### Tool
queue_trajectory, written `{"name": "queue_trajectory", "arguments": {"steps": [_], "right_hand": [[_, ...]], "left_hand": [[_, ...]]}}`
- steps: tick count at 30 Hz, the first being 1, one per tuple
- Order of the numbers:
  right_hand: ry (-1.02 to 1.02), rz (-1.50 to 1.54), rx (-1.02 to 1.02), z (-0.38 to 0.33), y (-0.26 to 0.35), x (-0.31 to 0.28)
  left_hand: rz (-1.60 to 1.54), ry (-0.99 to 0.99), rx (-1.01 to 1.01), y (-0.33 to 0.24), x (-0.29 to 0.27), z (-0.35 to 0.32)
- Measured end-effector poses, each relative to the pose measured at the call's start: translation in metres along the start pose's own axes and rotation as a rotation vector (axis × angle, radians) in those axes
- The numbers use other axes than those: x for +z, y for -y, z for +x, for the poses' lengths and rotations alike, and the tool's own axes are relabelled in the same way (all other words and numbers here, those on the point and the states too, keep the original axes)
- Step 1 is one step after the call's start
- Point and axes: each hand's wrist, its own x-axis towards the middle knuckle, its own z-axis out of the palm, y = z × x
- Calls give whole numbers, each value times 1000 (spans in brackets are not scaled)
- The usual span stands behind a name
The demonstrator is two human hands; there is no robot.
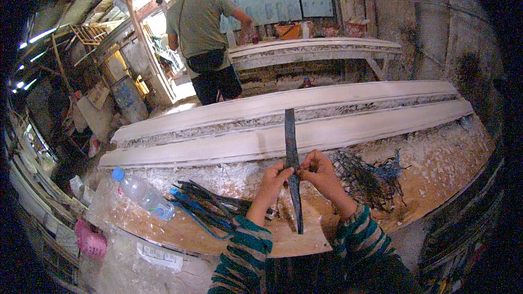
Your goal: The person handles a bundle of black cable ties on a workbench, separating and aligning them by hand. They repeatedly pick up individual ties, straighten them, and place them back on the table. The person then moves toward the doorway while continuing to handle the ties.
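A long, flat black strip (291, 136) stands nearly upright in front of me, tapering toward its lower end. My left hand (274, 183) pinches it near its middle from the left. From the right, my right hand (323, 178) closes thumb and fingers on the same stretch of it; the exact contact of those fingertips is partly hidden. To the left of my hands lies a bundle of similar black strips (210, 198) with some blue ones among them. Right of my hands is a tangled heap of thin black strands (368, 179) with blue bits.
Two long white boards (218, 144) lie across the far side of the wooden table (256, 245). A clear plastic bottle (144, 193) with a blue cap lies at the left. Beyond, a person (204, 32) stands by a white bench (316, 51). A pink bag (91, 238) sits lower left.
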Motion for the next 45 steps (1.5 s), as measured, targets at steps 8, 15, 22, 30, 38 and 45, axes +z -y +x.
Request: {"name": "queue_trajectory", "arguments": {"steps": [8,15,22,30,38,45], "right_hand": [[-51,-118,-41,3,-3,1],[-24,-373,-68,-1,-3,0],[117,-514,57,1,-11,-8],[142,-732,81,3,-17,-16],[132,-908,216,2,-19,-24],[134,-968,272,1,-14,-28]], "left_hand": [[-50,-27,50,0,0,0],[-303,-142,-212,-6,-8,-6],[-777,-231,52,5,-35,8],[-1059,-434,189,10,-76,10],[-1153,-513,314,23,-122,2],[-1182,-526,417,24,-130,1]]}}
